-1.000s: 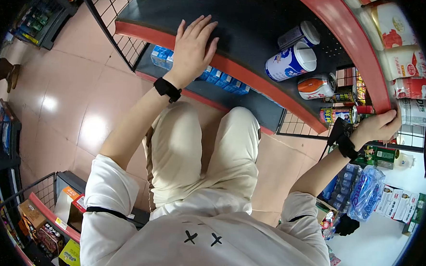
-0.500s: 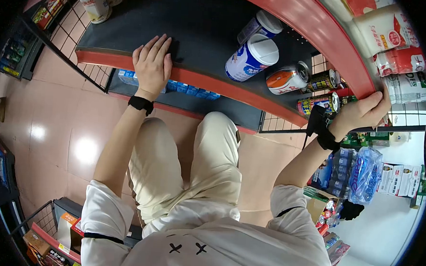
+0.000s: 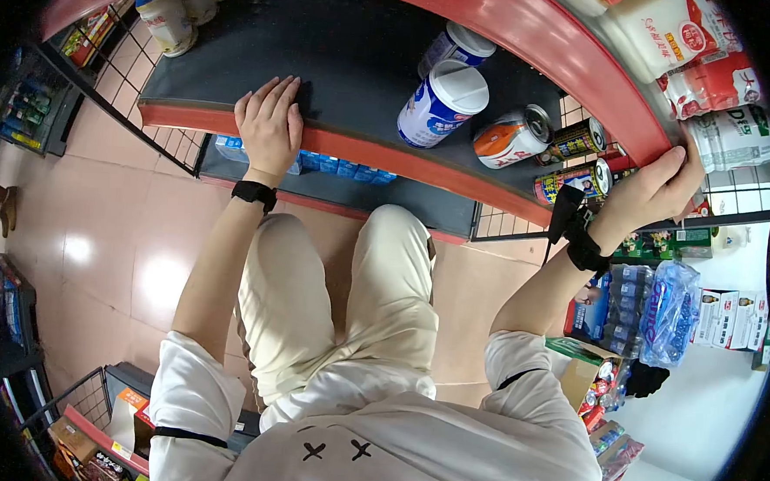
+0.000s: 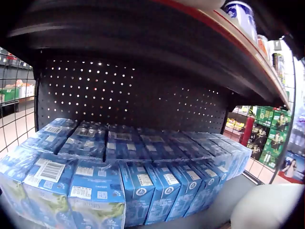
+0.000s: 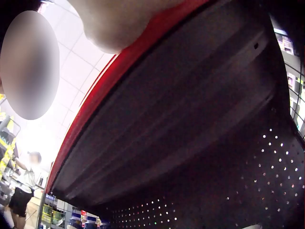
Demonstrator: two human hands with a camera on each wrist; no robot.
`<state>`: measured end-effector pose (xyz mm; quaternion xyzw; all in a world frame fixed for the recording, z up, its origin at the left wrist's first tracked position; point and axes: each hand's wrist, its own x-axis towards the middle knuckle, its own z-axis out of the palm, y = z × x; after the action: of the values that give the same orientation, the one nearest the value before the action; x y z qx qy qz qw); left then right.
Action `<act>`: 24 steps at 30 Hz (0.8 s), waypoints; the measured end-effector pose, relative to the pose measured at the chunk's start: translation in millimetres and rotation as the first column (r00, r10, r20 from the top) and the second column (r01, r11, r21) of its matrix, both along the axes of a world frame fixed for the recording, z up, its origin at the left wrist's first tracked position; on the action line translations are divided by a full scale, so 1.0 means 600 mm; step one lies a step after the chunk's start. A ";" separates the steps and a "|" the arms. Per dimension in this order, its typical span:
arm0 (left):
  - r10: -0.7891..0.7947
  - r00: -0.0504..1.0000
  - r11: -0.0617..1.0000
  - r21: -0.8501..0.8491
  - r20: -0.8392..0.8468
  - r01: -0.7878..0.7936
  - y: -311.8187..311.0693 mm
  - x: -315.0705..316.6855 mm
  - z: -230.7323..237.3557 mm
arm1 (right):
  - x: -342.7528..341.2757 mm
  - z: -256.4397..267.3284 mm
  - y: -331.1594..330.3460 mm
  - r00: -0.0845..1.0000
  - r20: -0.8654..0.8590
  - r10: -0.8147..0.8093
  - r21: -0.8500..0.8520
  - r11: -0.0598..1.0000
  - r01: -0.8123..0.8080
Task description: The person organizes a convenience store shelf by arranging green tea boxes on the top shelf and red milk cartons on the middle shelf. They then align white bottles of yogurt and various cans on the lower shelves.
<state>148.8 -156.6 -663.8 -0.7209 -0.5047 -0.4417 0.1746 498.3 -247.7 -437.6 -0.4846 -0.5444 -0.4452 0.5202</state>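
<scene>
My left hand [image 3: 269,134] rests on the red front edge [image 3: 355,147] of a dark shelf, fingers straight and pointing inward. Under it, blue drink cartons [image 4: 164,186] stand in rows on the lower shelf. Higher up, my right hand [image 3: 653,194] lies over the end of the upper shelf's red rim [image 3: 619,96]; its heel [image 5: 112,36] shows against that rim in the right wrist view. A white-and-blue canister [image 3: 435,112] stands between the hands, with another canister [image 3: 460,48] behind. An orange-and-white can [image 3: 508,138] and a yellow-and-dark can [image 3: 571,181] lie nearer my right hand.
White plastic packs [image 3: 670,33] line the upper shelf at right. Jars [image 3: 165,24] stand at the middle shelf's far left. Wire side panels [image 3: 106,78] bound the rack. Wrapped bottles [image 3: 669,312] and cartons stand at right. A person [image 5: 24,188] is in the background.
The head view has shifted, so the shelves and both hands appear further left. Both hands stay at the same places on the shelf edges. The canisters and cans have not moved on the shelf.
</scene>
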 end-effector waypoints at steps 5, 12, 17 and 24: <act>-0.006 1.000 1.000 -0.003 0.005 0.006 -0.001 0.000 0.000 | 0.000 0.001 -0.002 1.000 0.007 0.002 -0.009 1.000 -0.002; 0.005 1.000 1.000 -0.003 0.011 -0.005 -0.003 0.003 0.001 | -0.003 0.001 -0.006 1.000 -0.019 -0.002 -0.026 1.000 0.002; 0.003 1.000 1.000 -0.005 0.016 -0.003 -0.003 0.002 0.002 | -0.004 0.003 -0.007 1.000 -0.025 -0.013 -0.039 0.999 0.012; 0.011 1.000 1.000 -0.005 0.016 -0.011 -0.006 0.004 0.005 | -0.003 0.003 -0.007 1.000 -0.031 0.003 -0.041 0.999 -0.004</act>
<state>151.0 -160.0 -660.9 -0.7150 -0.5112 -0.4452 0.1711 496.3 -251.6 -436.0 -0.5012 -0.5462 -0.4252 0.5194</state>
